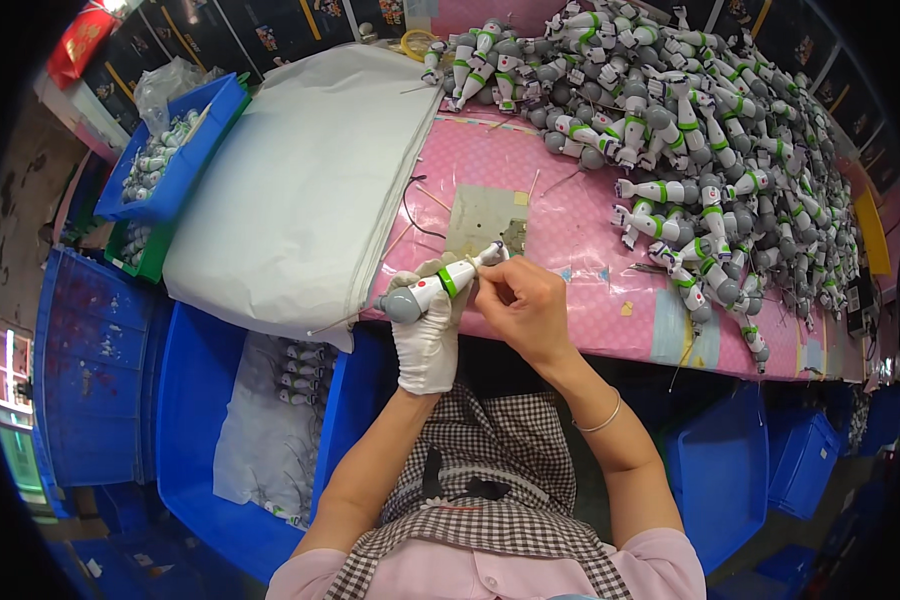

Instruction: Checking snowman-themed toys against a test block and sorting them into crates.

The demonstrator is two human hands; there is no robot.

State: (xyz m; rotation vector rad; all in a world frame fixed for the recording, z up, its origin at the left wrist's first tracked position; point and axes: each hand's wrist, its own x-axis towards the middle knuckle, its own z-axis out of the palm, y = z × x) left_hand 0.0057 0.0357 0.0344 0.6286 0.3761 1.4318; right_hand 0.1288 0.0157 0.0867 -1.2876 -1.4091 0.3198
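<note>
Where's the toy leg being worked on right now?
In the head view, the toy leg is near centre, gripped in the gloved left hand at the pink table's near edge, with the right hand pinching its tip.

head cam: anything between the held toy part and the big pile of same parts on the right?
Head view: mostly bare pink tabletop, plus a few small paper scraps. The held toy part, gripped by left hand and right hand, sits apart from the pile.

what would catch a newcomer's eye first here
First, the big heap of white, grey and green toy figure limbs covering the far right of the pink table. Then, at the table's near edge, the gloved left hand gripping one toy limb while the bare right hand works at its tip.
</note>
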